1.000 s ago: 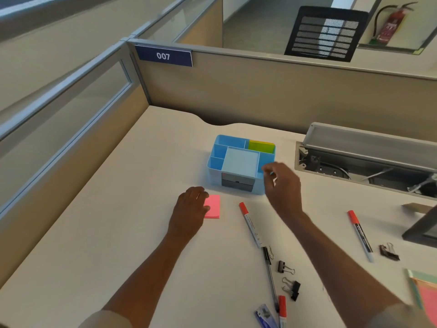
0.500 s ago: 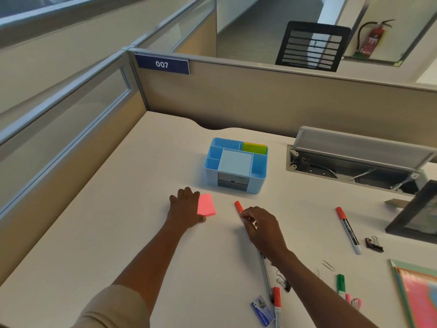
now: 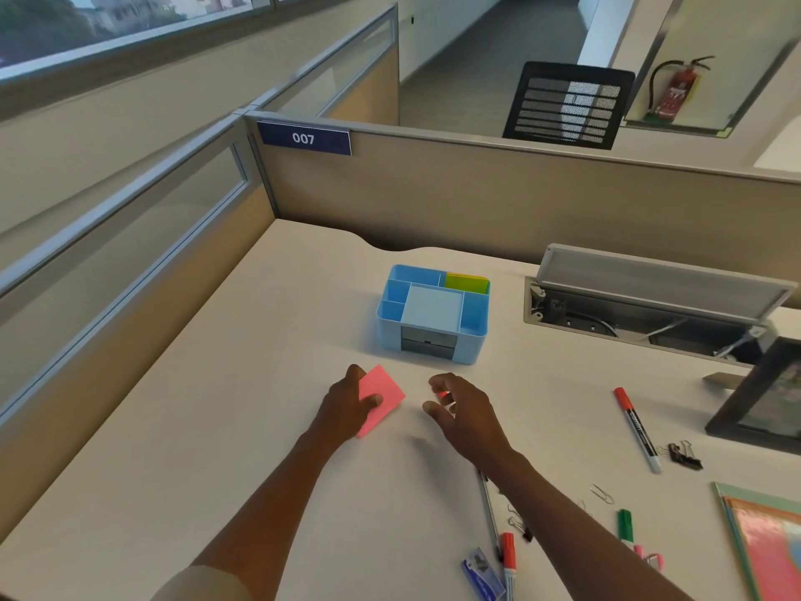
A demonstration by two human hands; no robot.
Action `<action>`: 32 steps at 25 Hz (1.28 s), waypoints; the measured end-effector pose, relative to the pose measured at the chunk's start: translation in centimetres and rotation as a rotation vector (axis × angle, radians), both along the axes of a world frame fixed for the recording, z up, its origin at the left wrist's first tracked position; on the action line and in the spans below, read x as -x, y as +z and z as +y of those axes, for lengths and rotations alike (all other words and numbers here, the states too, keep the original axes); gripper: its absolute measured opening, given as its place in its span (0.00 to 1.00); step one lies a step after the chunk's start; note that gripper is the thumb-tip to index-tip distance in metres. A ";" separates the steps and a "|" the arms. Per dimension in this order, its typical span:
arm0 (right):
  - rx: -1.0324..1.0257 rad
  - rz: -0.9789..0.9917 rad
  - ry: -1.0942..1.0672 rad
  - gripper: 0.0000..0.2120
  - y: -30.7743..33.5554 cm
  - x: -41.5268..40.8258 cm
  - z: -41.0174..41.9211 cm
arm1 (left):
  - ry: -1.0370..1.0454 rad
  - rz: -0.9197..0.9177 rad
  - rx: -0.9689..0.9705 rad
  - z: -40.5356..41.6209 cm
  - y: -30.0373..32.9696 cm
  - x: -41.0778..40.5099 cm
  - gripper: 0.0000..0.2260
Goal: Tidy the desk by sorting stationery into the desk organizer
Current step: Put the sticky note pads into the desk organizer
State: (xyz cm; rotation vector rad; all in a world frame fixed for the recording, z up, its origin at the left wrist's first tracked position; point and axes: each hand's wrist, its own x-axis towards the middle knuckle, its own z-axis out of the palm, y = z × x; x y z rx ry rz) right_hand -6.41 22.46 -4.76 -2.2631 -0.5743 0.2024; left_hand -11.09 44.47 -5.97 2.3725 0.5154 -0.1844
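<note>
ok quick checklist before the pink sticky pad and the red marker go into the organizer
1. Left hand grips the pink sticky pad, thumb on top: ok.
2. Right hand has the red marker firmly: cannot tell, only the red tip shows.
3. Desk organizer upright ahead of both hands: ok.
4. Free compartments: ok, the blue side slots look empty; the green sticky notes fill the back right one.
5. Path to the organizer: ok, bare desk between.
</note>
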 end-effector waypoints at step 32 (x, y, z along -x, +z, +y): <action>0.159 -0.511 -0.053 0.09 10.7 -21.9 -0.4 | -0.412 -0.355 -0.509 -6.5 1.8 -10.0 0.33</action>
